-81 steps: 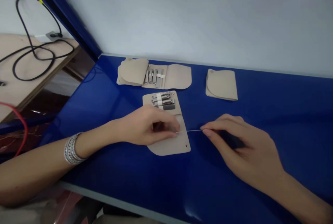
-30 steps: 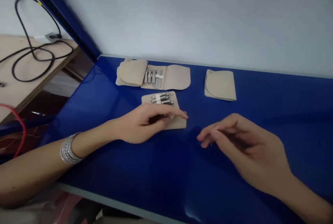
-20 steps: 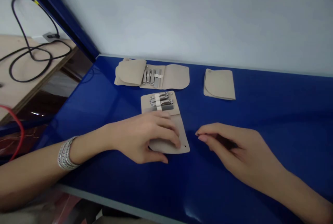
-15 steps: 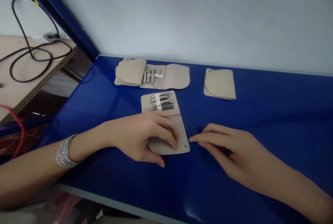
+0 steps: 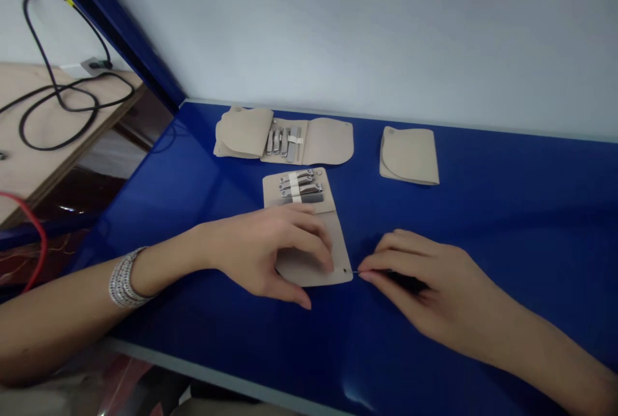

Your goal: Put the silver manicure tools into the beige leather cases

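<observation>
An open beige manicure case (image 5: 313, 268) lies on the blue table, with a small dark hole near its lower right corner. Nail clippers (image 5: 309, 189) and a flat grey file (image 5: 309, 198) sit under a white strap in its upper half. My left hand (image 5: 270, 245) rests over the lower flap, fingers apart and curved, fingertips on the material. Just right of the flap, my right hand (image 5: 425, 274) pinches a thin pin-like piece (image 5: 355, 272) between thumb and fingertips. Its tip points at the corner with the hole; whether it touches the edge I cannot tell.
Behind lies another open case (image 5: 331, 141) with clippers in it, partly under folded beige cases (image 5: 245, 132). A closed case (image 5: 410, 155) lies at the back right. A pale wall (image 5: 362, 36) borders the table's rear. On a wooden bench (image 5: 29, 165) at left lies a black cable (image 5: 96, 107).
My right hand has shifted slightly down, and more of the thin piece now shows at its fingertips, level with the hole. My left hand stays nearly still on the flap.
</observation>
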Motion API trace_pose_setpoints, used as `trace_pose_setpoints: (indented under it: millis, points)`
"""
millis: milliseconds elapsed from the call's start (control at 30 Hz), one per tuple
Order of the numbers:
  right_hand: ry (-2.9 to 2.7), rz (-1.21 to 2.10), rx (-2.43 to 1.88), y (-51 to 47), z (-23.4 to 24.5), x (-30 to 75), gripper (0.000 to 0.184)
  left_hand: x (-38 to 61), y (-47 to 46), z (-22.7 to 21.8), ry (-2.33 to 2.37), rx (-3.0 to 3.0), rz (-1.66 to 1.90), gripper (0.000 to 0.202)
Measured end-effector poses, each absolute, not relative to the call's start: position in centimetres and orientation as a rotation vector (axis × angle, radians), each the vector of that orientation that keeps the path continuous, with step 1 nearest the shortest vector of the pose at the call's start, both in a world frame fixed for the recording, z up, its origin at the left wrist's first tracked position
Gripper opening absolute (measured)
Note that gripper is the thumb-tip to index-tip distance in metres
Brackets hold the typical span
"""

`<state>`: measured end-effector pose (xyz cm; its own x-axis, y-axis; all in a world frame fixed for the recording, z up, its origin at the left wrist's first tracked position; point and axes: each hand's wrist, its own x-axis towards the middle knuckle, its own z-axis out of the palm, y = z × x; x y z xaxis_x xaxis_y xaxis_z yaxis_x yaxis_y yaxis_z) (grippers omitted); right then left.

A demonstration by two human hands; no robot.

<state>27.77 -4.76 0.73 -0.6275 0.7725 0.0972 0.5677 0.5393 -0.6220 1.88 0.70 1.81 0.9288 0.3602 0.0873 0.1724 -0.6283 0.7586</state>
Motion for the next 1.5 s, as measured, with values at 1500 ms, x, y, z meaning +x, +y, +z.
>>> trace_pose_setpoints:
  millis: [1500]
  points:
    - [-2.481,0.659,-1.028,-5.19,0.73,27.65,0.027,1.77,0.66,1.59,0.410,2.233,0.284,0.038]
